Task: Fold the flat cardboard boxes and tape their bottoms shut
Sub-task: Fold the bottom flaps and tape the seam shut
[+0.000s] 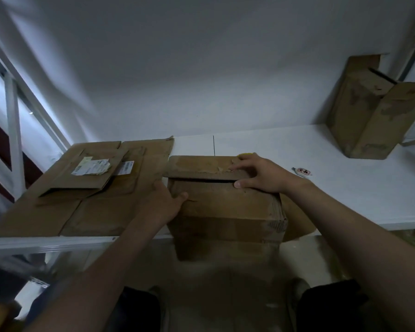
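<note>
Cardboard box [225, 207] stands at centre frame on the table's [345, 188] front edge. Left hand [165, 202] braces flat against its left side. Right hand [259, 173] presses the top flaps [201, 165] down, fingers [242, 164] straight. Judged light, stiff and dent-prone; best held at corners and flap edges.

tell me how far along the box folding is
Done, by the look of it: the far-right box stands formed; its bottom is not visible. In hand: the middle box, left hand against its side, right hand pressing the top flaps down, a gap open between them, no tape bridging it. Left: the flat boxes stacked at the left.
</note>
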`<state>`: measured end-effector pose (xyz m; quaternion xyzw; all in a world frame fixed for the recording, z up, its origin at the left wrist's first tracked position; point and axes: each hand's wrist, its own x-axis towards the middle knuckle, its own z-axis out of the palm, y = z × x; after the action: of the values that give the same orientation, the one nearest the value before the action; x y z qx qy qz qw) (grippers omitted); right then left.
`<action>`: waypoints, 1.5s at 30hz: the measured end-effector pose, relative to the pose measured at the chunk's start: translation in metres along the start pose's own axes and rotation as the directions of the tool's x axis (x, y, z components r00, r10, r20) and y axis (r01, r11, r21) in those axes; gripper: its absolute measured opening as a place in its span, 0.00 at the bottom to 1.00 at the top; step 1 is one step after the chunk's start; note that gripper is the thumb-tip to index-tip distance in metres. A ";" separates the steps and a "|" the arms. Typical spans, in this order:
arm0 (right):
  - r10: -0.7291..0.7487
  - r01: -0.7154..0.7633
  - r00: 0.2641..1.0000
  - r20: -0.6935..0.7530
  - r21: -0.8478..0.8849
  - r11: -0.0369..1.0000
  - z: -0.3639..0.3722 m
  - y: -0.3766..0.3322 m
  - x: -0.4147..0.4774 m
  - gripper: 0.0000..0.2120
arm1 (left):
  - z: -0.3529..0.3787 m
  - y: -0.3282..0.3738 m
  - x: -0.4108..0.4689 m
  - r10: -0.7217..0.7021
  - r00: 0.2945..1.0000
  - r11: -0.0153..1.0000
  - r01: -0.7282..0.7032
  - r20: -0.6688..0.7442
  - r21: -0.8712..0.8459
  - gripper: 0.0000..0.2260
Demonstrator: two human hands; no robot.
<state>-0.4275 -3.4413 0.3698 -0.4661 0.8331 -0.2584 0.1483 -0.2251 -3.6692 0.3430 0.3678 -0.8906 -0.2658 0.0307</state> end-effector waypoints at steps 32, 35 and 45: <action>0.247 -0.221 0.969 0.029 -0.357 0.908 -0.010 0.107 0.071 0.20 | -0.018 0.062 0.027 0.224 0.834 0.778 -0.465 0.504 0.423 0.56; 0.227 -0.236 0.971 -0.071 -0.405 0.883 -0.001 0.117 0.069 0.16 | -0.018 0.065 0.029 0.215 0.836 0.789 -0.453 0.505 0.416 0.56; 0.539 -0.408 0.745 -0.394 0.370 0.835 -0.037 0.065 0.019 0.10 | -0.010 0.056 0.028 0.300 0.857 0.854 -0.437 0.419 0.282 0.62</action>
<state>-0.5016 -3.4188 0.3633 -0.1338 0.8928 -0.4264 0.0566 -0.2786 -3.6597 0.3758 0.1311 -0.9689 -0.1460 -0.1510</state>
